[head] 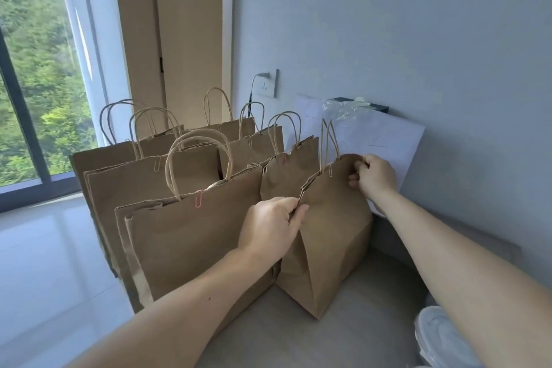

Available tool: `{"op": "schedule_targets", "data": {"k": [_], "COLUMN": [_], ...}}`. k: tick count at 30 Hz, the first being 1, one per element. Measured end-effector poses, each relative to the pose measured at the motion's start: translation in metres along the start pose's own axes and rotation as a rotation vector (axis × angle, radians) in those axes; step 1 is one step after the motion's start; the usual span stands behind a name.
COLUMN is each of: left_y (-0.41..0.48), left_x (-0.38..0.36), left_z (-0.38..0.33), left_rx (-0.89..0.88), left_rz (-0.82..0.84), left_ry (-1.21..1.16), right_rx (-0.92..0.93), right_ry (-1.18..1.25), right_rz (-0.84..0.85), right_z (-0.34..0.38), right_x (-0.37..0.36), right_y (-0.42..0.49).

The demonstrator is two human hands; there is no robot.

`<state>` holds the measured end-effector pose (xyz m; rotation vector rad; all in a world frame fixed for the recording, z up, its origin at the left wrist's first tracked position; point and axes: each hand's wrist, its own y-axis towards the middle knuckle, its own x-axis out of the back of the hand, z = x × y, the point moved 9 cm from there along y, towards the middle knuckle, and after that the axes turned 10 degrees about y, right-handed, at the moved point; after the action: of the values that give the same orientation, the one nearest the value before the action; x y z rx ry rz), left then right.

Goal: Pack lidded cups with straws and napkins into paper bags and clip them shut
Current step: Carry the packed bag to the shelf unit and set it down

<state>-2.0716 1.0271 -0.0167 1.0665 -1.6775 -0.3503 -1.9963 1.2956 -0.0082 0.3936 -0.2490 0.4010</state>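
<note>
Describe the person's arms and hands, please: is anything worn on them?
Both are bare. The left forearm and right forearm show no sleeve as far as the picture reaches. The left hand and right hand have no glove, and no ring, watch or bracelet can be seen.

A grey tabletop (343, 343) runs along the wall on the right. Brown paper bags with twisted handles stand upright on it, packed side by side and touching, filling its left and far parts. The near-left bag (194, 236) has its top closed with a pink paper clip (198, 199). The right-hand bag (334, 233) stands touching it, a pale clip (331, 170) at its top. At the near right edge sits a stack of white plastic lids (442, 334). A white sheet (388, 140) leans on the wall at the far right, its foot hidden behind the bags.
</note>
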Motion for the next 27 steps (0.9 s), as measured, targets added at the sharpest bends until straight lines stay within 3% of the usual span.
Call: {"op": "schedule_targets", "data": {"k": [8,13,15,20,27], "left_y": [-0.001,-0.002,-0.003,-0.007,-0.032], "left_x": [-0.002,0.020,0.019,-0.006,-0.036], "left_z": [-0.002,-0.040,-0.061,-0.102,-0.221], "left_rx": [0.054,-0.277,-0.414,-0.443,-0.425], "left_rz": [0.006,-0.230,-0.246,0.035,0.216], "left_ry": [0.073,0.341,0.476,0.624,0.447], "right_rx": [0.025,0.032,0.041,0.095,0.126], "right_ry": [0.055,-0.073,-0.137,-0.323,-0.489], "right_rz": [-0.014,0.103,0.131,0.147,0.039], "right_z": [0.017,0.025,0.027,0.035,0.029], "right_x": [0.012,0.030,0.042,0.096,0.228], "right_y": [-0.028,-0.061,-0.076,-0.119,-0.207]}}
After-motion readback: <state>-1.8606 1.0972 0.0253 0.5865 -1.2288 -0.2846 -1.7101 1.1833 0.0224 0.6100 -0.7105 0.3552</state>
